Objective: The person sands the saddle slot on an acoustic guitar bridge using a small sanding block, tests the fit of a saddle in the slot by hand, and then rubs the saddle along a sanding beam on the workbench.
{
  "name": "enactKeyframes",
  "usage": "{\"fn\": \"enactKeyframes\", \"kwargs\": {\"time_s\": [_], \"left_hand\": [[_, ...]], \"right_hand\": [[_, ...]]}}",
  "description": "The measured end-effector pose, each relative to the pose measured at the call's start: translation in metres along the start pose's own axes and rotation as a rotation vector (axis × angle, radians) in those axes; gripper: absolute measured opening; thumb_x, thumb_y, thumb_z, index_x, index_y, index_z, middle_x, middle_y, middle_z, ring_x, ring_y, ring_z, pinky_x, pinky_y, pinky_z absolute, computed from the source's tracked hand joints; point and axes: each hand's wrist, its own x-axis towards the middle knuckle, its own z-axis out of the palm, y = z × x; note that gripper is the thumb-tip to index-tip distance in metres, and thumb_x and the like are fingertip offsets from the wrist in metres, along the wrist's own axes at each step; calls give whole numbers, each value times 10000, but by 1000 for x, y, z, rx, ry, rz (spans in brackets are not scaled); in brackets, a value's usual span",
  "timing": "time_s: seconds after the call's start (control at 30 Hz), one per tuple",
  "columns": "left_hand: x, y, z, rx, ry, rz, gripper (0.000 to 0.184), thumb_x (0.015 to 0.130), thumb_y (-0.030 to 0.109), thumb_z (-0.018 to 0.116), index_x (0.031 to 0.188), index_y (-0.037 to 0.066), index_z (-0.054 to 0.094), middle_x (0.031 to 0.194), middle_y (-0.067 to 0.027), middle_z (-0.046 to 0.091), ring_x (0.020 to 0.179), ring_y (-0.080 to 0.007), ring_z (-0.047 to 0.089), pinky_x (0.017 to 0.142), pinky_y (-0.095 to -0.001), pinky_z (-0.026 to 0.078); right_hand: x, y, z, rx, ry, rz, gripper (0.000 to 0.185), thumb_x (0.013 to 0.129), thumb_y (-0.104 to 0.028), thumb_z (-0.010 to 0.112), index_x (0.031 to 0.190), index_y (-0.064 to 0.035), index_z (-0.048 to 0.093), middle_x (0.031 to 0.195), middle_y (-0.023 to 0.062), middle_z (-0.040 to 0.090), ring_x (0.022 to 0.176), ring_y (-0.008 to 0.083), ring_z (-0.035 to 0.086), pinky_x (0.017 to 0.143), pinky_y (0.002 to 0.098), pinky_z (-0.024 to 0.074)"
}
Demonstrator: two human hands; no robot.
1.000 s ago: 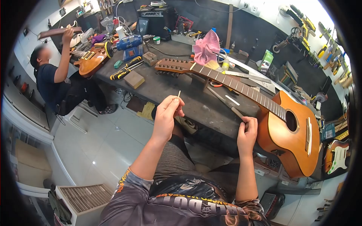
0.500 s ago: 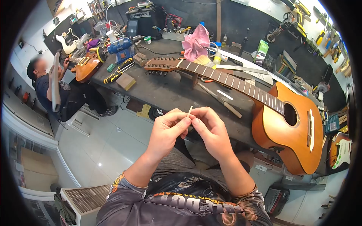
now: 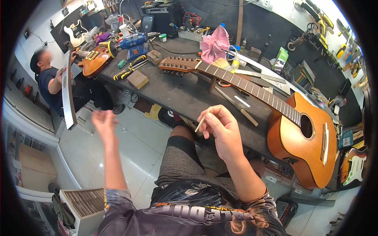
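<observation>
Between the thumb and fingers of my right hand [image 3: 220, 128] is a thin pale stick [image 3: 202, 119], slanting down to the left in front of the bench edge. My left hand [image 3: 104, 122] is well away to the left, over the floor; motion blurs its fingers, and nothing can be made out in it. An acoustic guitar [image 3: 293, 135] lies face up on the bench, its neck pointing left. A wooden-handled tool [image 3: 249, 117] and a white strip [image 3: 242, 101] lie beside the neck, beyond my right hand.
The dark workbench [image 3: 165, 92] bears a pink cloth [image 3: 214, 44], a wooden block [image 3: 138, 79], yellow-black tools [image 3: 130, 70] and a blue polisher [image 3: 133, 40]. At the left a seated person [image 3: 49, 78] holds a long flat bar [image 3: 67, 94]. A slatted box [image 3: 84, 200] stands lower left.
My hands have parted: the left swung far left, while the right has the stick. A second ago the stick was in my left hand. The co-worker's bar has been lowered.
</observation>
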Motion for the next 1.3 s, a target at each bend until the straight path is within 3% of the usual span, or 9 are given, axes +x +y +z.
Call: {"fn": "enactKeyframes", "kwargs": {"time_s": [0.13, 0.33, 0.6, 0.73, 0.83, 0.97, 1.0, 1.17, 1.3], "left_hand": [[84, 35, -27, 238, 337, 529, 963, 1002, 176, 926, 1689, 13, 270, 1644, -185, 437, 1251, -301, 705, 1023, -428, 644], [122, 78, -56, 223, 493, 584, 922, 1007, 215, 924, 1559, -135, 273, 1519, -283, 547, 1292, -336, 715, 1045, -450, 671], [178, 117, -74, 96, 725, 553, 723, 1055, 229, 876, 1485, -162, 447, 1449, -308, 689, 1283, -306, 746, 1024, -415, 645], [210, 120, -93, 85, 452, 872, 466, 1104, 117, 792, 1422, -165, 602, 1484, -280, 694, 1333, -316, 728, 1148, -406, 599], [158, 162, -37, 328, 319, 1059, 460, 1119, 74, 755, 1472, -158, 572, 1536, -260, 673, 1381, -323, 702, 1207, -426, 567], [127, 166, 13, 100, -176, 1189, 524, 1137, 16, 696, 1628, -56, 527, 1636, -244, 601, 1466, -327, 645, 1249, -425, 510], [103, 173, 25, 305, -227, 1167, 572, 1119, 5, 711, 1655, -37, 515, 1624, -229, 611, 1456, -329, 646, 1249, -426, 499], [-73, 205, 148, 573, -1013, 1206, 918, 803, 21, 870, 1673, 36, 579, 1441, -181, 683, 1312, -388, 656, 1151, -492, 503], [-135, 168, 204, 626, -1455, 1223, 826, 864, 169, 885, 1639, 71, 615, 1273, -116, 670, 1159, -353, 646, 1012, -486, 520]], "right_hand": [[3, 0, 0, 8, -5, 6, 140, 1172, -180, 664, 1153, -41, 663, 1090, 119, 754, 839, 145, 729, 692, 276, 568], [-3, -9, -2, 64, 4, 13, 161, 1177, -174, 674, 1173, -13, 659, 1101, 128, 761, 894, 144, 742, 713, 277, 587], [-6, -11, -2, 92, -34, 39, 173, 1179, -186, 674, 1194, -14, 659, 1118, 144, 781, 921, 173, 769, 728, 291, 617], [-13, -13, -4, 55, -32, -1, 137, 1194, -169, 631, 1231, -40, 659, 1121, 156, 784, 918, 199, 796, 704, 289, 629], [-21, -17, -9, 56, -36, -49, 121, 1187, -143, 627, 1237, -35, 649, 1135, 162, 781, 928, 206, 797, 703, 298, 636], [-44, -35, -22, 68, 54, -195, 110, 1166, -89, 639, 1246, -14, 629, 1142, 170, 759, 913, 200, 773, 717, 307, 637], [-52, -41, -25, 44, 105, -286, 105, 1164, -72, 613, 1249, -13, 623, 1132, 176, 750, 880, 200, 760, 690, 306, 632], [-99, -77, -40, -92, 333, -749, 116, 1149, -66, 531, 1248, -16, 567, 1034, 166, 643, 727, 218, 671, 566, 308, 594], [-131, -92, -46, -287, 422, -966, 154, 1144, -128, 591, 1259, -42, 536, 1014, 157, 619, 714, 215, 659, 560, 305, 593]]}}
